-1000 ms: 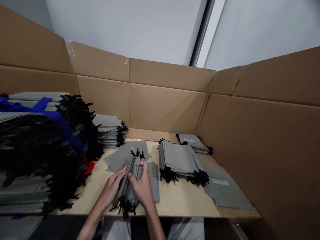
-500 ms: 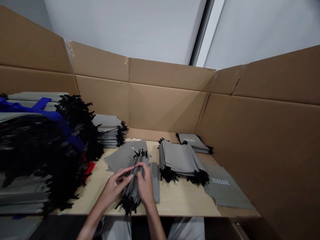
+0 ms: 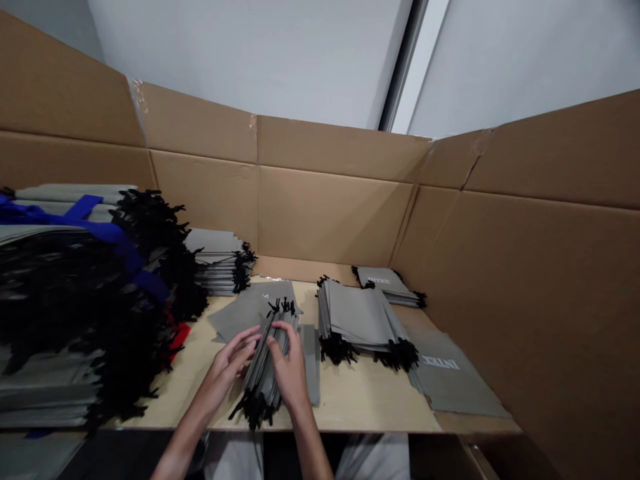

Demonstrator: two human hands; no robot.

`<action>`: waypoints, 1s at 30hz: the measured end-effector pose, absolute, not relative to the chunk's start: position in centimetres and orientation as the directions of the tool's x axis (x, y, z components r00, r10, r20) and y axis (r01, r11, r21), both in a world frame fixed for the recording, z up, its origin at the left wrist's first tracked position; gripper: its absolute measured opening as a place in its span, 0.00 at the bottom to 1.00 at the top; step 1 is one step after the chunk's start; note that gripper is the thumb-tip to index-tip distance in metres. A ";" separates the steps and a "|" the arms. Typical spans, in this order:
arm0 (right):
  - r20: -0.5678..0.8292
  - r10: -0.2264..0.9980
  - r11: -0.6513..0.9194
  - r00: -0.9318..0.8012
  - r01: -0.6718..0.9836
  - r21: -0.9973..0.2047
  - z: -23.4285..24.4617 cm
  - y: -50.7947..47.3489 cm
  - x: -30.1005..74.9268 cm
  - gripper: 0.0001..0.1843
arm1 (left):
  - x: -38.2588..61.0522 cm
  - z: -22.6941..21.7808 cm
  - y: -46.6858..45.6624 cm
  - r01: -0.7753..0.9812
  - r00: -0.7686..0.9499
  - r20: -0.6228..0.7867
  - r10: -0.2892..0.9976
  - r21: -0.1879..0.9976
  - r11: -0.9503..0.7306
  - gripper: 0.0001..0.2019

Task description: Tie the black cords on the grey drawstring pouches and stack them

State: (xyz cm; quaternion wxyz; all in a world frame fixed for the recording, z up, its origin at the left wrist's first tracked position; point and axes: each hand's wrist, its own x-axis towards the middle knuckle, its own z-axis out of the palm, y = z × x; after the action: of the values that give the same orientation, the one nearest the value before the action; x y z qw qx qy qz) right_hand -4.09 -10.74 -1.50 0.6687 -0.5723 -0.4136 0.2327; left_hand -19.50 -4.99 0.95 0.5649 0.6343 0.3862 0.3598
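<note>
A bundle of grey drawstring bags stands on edge on the wooden tabletop, black cords sticking out at both ends. My left hand rests against the bundle's left side, fingers curled over its top edge. My right hand presses on the right side, fingers bent over the top. Both hands clamp the bundle between them. Flat grey bags lie under and behind it.
A tall heap of grey bags with black cords and a blue strap fills the left. A smaller stack sits behind it. Another stack lies centre right, more bags behind, one printed bag at right. Cardboard walls surround the table.
The bundle has been pushed slightly away from me and stood more upright. My left fingers have shifted along its top edge; my right hand has stayed on its side.
</note>
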 end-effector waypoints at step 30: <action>0.154 0.704 0.233 0.694 -0.020 -0.972 -3.5 -9.6 -3.3 0.38 | -18.8 -0.2 -3.9 0.083 0.178 0.081 0.981 0.992 -0.097 0.27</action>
State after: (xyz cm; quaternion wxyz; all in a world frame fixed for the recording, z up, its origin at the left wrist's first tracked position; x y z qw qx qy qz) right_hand -3.26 -9.61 -3.49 0.7250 -0.5667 -0.3015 0.2497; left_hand -18.79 -3.89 -0.22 0.4954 0.5860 0.4537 0.4531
